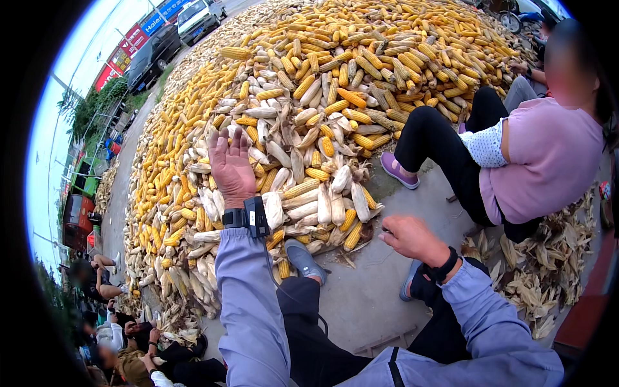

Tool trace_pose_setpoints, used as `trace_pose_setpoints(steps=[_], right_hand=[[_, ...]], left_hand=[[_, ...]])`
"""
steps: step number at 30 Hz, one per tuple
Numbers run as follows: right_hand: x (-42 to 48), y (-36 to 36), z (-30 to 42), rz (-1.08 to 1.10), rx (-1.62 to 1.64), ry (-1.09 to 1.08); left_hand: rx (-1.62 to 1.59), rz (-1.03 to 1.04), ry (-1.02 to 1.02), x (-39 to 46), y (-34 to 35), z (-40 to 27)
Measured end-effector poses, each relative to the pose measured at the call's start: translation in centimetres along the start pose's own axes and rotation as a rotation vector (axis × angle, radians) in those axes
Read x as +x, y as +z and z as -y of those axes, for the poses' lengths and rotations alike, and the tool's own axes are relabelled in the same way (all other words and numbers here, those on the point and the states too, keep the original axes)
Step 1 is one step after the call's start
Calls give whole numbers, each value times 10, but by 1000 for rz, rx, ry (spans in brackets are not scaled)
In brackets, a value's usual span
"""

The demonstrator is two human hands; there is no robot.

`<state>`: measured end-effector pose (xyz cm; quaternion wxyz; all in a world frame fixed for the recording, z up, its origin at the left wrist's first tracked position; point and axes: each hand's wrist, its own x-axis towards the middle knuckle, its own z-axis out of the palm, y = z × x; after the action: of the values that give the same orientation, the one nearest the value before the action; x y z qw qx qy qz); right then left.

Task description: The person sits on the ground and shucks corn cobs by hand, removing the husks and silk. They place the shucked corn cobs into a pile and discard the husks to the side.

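My left hand (233, 167) is held out, palm up and fingers apart, over a heap of corn cobs (333, 58). Nothing lies in it. My right hand (411, 237) hangs over the concrete ground (358, 295), its fingers curled into a loose, blurred fist with nothing visible inside. In front of my feet lie several ears in pale dry husks (304, 198), mixed with bare yellow cobs (353, 236). A black device (256, 217) is strapped to my left wrist, and a cable runs from it. On my right wrist sits a black band (445, 264).
To my right sits a person in a pink top (541, 155), near a pile of stripped husks (527, 271). Several people (130, 348) sit at the lower left. Parked vehicles (154, 53) stand beyond the heap, and a motorcycle (510, 22) at the far right.
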<state>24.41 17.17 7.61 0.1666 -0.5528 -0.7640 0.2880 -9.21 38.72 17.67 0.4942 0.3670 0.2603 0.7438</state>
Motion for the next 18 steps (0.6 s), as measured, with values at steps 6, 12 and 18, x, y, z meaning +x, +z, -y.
trace_pose_setpoints(steps=[6, 12, 18], right_hand=[[1, 1, 4, -21, 7, -26], [-2, -1, 3, 26, 1, 22], [-1, 4, -1, 4, 4, 18]], left_hand=[[131, -106, -470, -113, -56, 55], [141, -326, -1033, -287, -122, 139], [251, -385, -1350, -415, -146, 182]])
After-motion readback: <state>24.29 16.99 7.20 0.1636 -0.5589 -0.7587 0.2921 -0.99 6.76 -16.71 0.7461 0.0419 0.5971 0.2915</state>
